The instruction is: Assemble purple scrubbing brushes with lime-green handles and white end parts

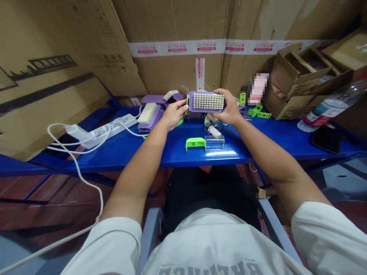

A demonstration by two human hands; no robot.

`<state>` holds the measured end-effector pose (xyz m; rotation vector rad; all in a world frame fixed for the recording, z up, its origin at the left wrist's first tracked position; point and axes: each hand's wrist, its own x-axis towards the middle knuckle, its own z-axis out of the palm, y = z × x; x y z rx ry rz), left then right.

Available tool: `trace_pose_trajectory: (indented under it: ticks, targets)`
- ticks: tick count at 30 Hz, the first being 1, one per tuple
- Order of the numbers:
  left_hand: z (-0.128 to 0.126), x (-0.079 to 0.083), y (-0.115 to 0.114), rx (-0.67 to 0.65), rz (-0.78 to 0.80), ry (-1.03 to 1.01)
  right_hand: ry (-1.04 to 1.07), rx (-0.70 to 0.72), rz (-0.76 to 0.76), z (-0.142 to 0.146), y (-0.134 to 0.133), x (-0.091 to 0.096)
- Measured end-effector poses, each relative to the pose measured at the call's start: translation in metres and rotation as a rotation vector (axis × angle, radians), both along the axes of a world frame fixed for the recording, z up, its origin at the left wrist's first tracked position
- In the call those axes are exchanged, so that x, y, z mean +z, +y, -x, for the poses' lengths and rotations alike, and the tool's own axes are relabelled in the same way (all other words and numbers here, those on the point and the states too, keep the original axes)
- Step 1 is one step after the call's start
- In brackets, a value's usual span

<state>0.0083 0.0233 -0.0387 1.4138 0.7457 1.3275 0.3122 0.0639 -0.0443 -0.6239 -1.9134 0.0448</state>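
The purple scrub brush is held raised above the blue metal bench, gripped at both ends. The left hand is closed narrowly on the brush's left end, with the fingers wrapped against the side. The right hand is closed narrowly on the right end, with the fingers hooked over the far edge. No gap is seen between either hand and the brush. A small green part is seen at the left end, beside the left fingers; its attachment cannot be determined.

The cream bristles are directed upward, toward the camera. The long axis lies roughly level, running left to right across the view, with a slight tilt.

Relative to the held brush, two further purple brushes are located to the left and below, on the bench. A green plastic cap and a clear plastic tray are positioned directly below it, toward the near bench edge. Green plastic clips are located to the right. A white power strip is located well to the left, and a plastic water bottle is located well to the right.
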Motion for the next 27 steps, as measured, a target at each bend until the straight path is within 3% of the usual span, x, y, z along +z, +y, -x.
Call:
trace_pose_trajectory:
  ticks: [11, 17, 27]
  targets:
    - [0.006, -0.008, 0.016, 0.102, -0.109, 0.038, -0.017, 0.003, 0.036, 0.002, 0.0, -0.002]
    - [0.012, -0.017, 0.031, 0.074, -0.196, 0.069, -0.016, 0.03, 0.032, 0.001, 0.001, -0.002]
    - [0.012, -0.016, 0.029, 0.068, -0.207, 0.053, -0.054, 0.049, 0.021, 0.001, 0.003, -0.004]
